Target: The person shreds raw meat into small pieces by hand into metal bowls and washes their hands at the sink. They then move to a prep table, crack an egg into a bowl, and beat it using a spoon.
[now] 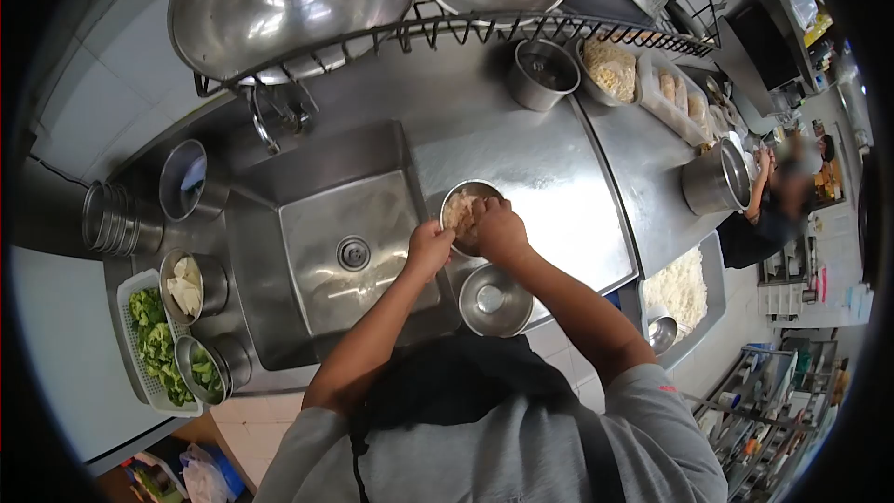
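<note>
A small round metal bowl (472, 188) at the right edge of the sink holds pale pink pieces that look like raw meat (458, 211). My left hand (431, 247) grips its near left rim, thumb up at the edge. Inside the same bowl, the fingers of my right hand (499, 229) are curled into the meat; their tips are hidden. Just below, towards my body, stands another shallow metal bowl (494, 301), close to my right wrist.
The sink (349, 205) lies left, its faucet (264, 126) behind. Broccoli fills a white basket (160, 349) at far left. Large bowls hang on a black rack (391, 33) overhead. A pot (715, 179) and a tray of white shreds (678, 293) stand right, near another person (768, 214).
</note>
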Demonstrator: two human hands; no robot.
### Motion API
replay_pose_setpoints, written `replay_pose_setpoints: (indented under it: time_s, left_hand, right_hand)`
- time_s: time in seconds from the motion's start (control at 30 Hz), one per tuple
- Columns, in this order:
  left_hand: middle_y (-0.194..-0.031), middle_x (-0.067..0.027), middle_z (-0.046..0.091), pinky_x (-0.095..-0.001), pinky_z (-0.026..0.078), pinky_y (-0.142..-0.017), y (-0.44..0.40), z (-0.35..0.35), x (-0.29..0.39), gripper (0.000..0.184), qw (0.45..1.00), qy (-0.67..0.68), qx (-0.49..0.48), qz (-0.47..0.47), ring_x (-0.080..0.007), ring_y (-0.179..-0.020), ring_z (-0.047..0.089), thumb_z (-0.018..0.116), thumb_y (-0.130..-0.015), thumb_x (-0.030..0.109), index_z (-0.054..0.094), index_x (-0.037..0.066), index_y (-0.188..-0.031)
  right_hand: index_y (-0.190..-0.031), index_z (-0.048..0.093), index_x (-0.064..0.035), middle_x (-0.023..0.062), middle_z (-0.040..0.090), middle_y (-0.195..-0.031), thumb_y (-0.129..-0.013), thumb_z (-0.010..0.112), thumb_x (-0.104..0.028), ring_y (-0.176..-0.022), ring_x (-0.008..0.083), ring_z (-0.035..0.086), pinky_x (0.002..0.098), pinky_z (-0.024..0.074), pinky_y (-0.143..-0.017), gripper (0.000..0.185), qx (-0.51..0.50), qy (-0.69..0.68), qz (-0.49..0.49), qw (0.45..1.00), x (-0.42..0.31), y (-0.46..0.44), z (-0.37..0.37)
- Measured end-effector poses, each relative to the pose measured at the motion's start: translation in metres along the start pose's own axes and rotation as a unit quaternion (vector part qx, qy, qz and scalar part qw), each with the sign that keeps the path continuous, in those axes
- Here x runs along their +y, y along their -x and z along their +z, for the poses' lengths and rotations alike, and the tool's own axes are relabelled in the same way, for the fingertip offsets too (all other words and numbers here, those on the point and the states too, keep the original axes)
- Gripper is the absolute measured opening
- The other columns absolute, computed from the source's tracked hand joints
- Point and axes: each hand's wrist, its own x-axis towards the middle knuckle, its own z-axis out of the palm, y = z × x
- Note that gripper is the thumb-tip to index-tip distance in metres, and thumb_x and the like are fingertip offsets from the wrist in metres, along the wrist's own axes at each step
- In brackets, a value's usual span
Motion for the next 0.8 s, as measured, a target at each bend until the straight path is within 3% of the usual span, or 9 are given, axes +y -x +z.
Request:
replay_pose_setpoints:
  time_s: [0.1,0.17,0.27,0.37,0.53,0.57,0.63,0.73,0.8]
  left_hand:
    - [-0.066,-0.0054,0.06,-0.0323,0.046,-0.043,0.0,0.0,-0.006,0.015,0.999,0.054,0.008,-0.001,-0.0159,-0.049,0.059,0.06,-0.092,0.014,0.059,0.004,-0.081]
    - [-0.065,-0.0048,0.058,-0.0322,0.046,-0.042,0.0,0.001,-0.007,0.016,0.997,0.079,0.007,-0.005,-0.0155,-0.049,0.058,0.062,-0.091,0.014,0.058,0.005,-0.079]
    - [-0.073,-0.0028,0.062,-0.0275,0.048,-0.046,-0.004,0.001,-0.018,0.007,0.996,0.08,0.01,-0.036,-0.0131,-0.055,0.061,0.063,-0.092,0.012,0.062,0.005,-0.089]
    - [-0.073,-0.0033,0.061,-0.028,0.047,-0.044,-0.004,0.003,-0.018,0.008,0.996,0.09,0.005,-0.023,-0.0127,-0.053,0.059,0.063,-0.091,0.012,0.061,0.005,-0.088]
    - [-0.072,-0.0048,0.061,-0.0293,0.047,-0.043,0.001,0.01,-0.005,0.009,0.995,0.094,0.022,-0.03,-0.0138,-0.05,0.058,0.065,-0.09,0.013,0.062,0.004,-0.086]
    - [-0.071,-0.0039,0.061,-0.029,0.048,-0.044,0.003,0.011,0.003,0.01,0.994,0.103,0.019,-0.04,-0.0135,-0.051,0.058,0.065,-0.09,0.013,0.062,0.005,-0.085]
    - [-0.072,-0.0027,0.061,-0.0284,0.048,-0.046,0.002,0.016,0.005,0.011,0.991,0.128,0.003,-0.039,-0.0129,-0.054,0.059,0.066,-0.09,0.013,0.062,0.005,-0.084]
    - [-0.074,-0.002,0.061,-0.0279,0.05,-0.047,-0.001,0.019,0.003,0.01,0.995,0.094,0.001,-0.036,-0.0125,-0.057,0.06,0.067,-0.089,0.014,0.063,0.005,-0.085]
    - [-0.075,-0.0021,0.061,-0.028,0.05,-0.047,-0.002,0.019,-0.001,0.01,0.996,0.085,-0.001,-0.03,-0.0122,-0.058,0.06,0.067,-0.089,0.014,0.063,0.005,-0.085]
  right_hand:
    - [-0.114,0.06,-0.003,0.0167,0.063,-0.111,-0.09,0.061,-0.013,-0.105,0.0325,0.065,0.0393,0.0591,-0.079,0.026,0.018,0.04,0.009,0.999,-0.005,-0.004,0.007]
    - [-0.111,0.063,-0.0066,0.016,0.063,-0.108,-0.088,0.066,-0.017,-0.101,0.0333,0.066,0.0415,0.059,-0.078,0.025,0.033,0.014,0.014,0.999,-0.004,-0.005,0.005]
    - [-0.108,0.067,-0.0087,0.0193,0.068,-0.099,-0.082,0.072,-0.02,-0.093,0.036,0.07,0.0455,0.058,-0.08,0.029,0.034,-0.064,-0.002,0.997,0.006,-0.007,-0.011]
    - [-0.105,0.069,-0.0066,0.0208,0.072,-0.095,-0.075,0.082,-0.033,-0.091,0.0364,0.072,0.0458,0.0573,-0.08,0.042,-0.011,-0.176,0.05,0.983,0.013,-0.01,-0.028]
    - [-0.115,0.071,-0.0073,0.0192,0.074,-0.096,-0.077,0.08,-0.033,-0.094,0.0356,0.072,0.0454,0.0561,-0.085,0.047,-0.009,-0.221,0.006,0.975,0.038,-0.014,-0.012]
    - [-0.124,0.064,-0.0049,0.0203,0.072,-0.111,-0.079,0.078,-0.032,-0.099,0.0364,0.072,0.0459,0.0565,-0.086,0.055,-0.045,-0.142,-0.054,0.987,0.03,-0.008,-0.028]
    - [-0.128,0.056,-0.0026,0.0216,0.065,-0.125,-0.083,0.075,-0.026,-0.101,0.0394,0.07,0.0461,0.0579,-0.085,0.054,-0.017,-0.055,-0.008,0.998,0.012,0.012,-0.039]
    - [-0.127,0.053,-0.0026,0.0224,0.058,-0.131,-0.085,0.072,-0.019,-0.101,0.0412,0.069,0.046,0.0587,-0.085,0.049,-0.001,-0.028,-0.004,1.0,0.011,0.008,-0.01]
    - [-0.123,0.054,-0.0038,0.0225,0.06,-0.125,-0.086,0.072,-0.016,-0.099,0.0405,0.069,0.046,0.0586,-0.084,0.043,0.002,-0.032,0.02,0.999,0.005,0.011,-0.011]
